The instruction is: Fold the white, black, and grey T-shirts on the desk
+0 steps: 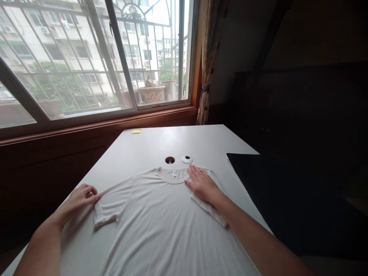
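A white short-sleeved T-shirt (161, 222) lies spread on the white table (143, 147), its neckline facing the window and a small label showing inside the collar. My left hand (82, 197) pinches the outer edge of the left sleeve between thumb and fingers, and the sleeve is drawn out to the side. On the right shoulder, beside the collar, my right hand (201, 183) rests flat with its fingers stretched out. Part of the right shoulder and sleeve is hidden under that hand and forearm. The shirt's lower end runs out of view.
Just beyond the collar are a round hole (170, 160) in the tabletop and a white ring-shaped cover (187, 159). A yellow sticky note (136, 131) lies near the far edge. A dark panel (281, 199) adjoins the table's right side. Behind stand a barred window (129, 57) and a tied curtain (207, 65).
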A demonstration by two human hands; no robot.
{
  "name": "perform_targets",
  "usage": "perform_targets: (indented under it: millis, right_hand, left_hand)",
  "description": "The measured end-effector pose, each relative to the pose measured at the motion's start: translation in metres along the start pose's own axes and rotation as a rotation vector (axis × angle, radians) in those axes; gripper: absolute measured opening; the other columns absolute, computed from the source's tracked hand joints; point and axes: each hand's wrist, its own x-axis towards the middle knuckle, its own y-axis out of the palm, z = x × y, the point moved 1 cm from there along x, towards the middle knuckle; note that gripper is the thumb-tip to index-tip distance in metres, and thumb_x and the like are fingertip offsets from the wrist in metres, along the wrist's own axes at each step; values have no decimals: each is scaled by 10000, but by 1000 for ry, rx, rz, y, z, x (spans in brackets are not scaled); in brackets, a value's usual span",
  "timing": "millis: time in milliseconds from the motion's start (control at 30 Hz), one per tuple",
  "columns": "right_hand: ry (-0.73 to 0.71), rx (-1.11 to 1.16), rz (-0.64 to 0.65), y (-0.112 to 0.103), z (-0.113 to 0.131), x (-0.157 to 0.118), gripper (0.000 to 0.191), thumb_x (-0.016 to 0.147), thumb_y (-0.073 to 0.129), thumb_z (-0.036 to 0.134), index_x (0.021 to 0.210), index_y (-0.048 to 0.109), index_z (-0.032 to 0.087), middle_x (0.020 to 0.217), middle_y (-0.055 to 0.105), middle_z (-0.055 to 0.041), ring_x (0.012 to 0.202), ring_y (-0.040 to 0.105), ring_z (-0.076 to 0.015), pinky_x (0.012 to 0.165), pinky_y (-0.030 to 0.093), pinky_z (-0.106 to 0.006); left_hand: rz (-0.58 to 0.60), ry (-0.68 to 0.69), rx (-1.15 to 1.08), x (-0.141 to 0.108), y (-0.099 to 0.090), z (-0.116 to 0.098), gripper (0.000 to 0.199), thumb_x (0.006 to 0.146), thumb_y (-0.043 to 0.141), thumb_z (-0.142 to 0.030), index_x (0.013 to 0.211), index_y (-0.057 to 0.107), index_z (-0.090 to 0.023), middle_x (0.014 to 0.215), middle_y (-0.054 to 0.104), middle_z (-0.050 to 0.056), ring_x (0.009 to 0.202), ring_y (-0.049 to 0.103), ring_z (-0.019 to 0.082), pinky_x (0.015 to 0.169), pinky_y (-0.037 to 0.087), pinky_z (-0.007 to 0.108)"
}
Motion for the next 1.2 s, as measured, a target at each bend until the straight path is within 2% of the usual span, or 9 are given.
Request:
perform_targets:
  millis: [133,367,500,600,667,800,933,1100,1200]
  right_hand:
    - [4,-3,12,-2,1,0,761,1040,254,600,1631,307,122,1720,168,-108,1589,155,-261,1286,105,-446]
    - [4,4,10,-1,1,0,745,1039,263,586,1628,319,132,1721,176,-102,1588,161,-258,1283,98,-437]
    - [0,4,4,-1,0,1,737,1039,280,577,1621,333,129,1717,193,-108,1587,162,-257,1280,91,-435]
    - [1,7,3,-1,1,0,723,1042,295,559,1616,341,123,1712,214,-119,1586,169,-255,1279,88,-432]
    - [2,13,7,-2,1,0,718,1043,303,555,1617,340,124,1711,217,-121,1586,167,-256,1279,89,-435]
    - [1,13,6,-3,2,-1,711,1046,305,547,1618,337,125,1716,198,-111,1588,161,-255,1281,90,-437]
    - [7,13,4,-2,2,0,710,1042,310,541,1614,347,121,1715,205,-110,1586,169,-263,1280,99,-446]
    - [3,4,8,-1,1,1,717,1039,294,547,1616,342,124,1715,206,-115,1585,168,-260,1279,93,-446]
    - [6,4,20,-4,1,1,706,1039,297,541,1611,355,131,1716,213,-110,1583,170,-268,1277,97,-453]
  left_hand:
    - [74,39,-159,-2,0,-11,518,788,618,-735,823,659,-220,864,636,28,798,612,230,709,506,324]
    - [-165,77,-449,-4,-4,-54,529,818,681,-681,1047,605,-210,910,660,28,842,669,221,706,556,309]
    - [-154,156,-495,-10,-11,-89,595,873,674,-610,1328,565,-243,1018,695,55,890,713,223,734,586,306]
    - [-178,215,-486,-16,-13,-120,584,894,677,-566,1369,565,-246,1053,722,73,897,731,225,750,602,311]
    - [-132,265,-518,-23,-12,-141,573,898,694,-531,1380,562,-250,1051,739,77,840,733,212,723,611,316]
    - [117,422,-789,-39,-11,-171,555,956,669,-406,1464,499,-260,1183,737,141,813,734,210,738,621,361]
    - [19,469,-1007,-47,-24,-167,461,982,639,-315,1430,547,-258,1178,736,130,870,718,217,783,593,355]
    - [-162,312,-943,-42,-36,-144,374,924,712,-351,1279,670,-239,1039,732,62,859,670,189,817,564,304]
    - [-138,269,-872,-46,-32,-138,396,925,703,-403,1292,657,-260,1022,715,53,876,669,193,825,577,308]
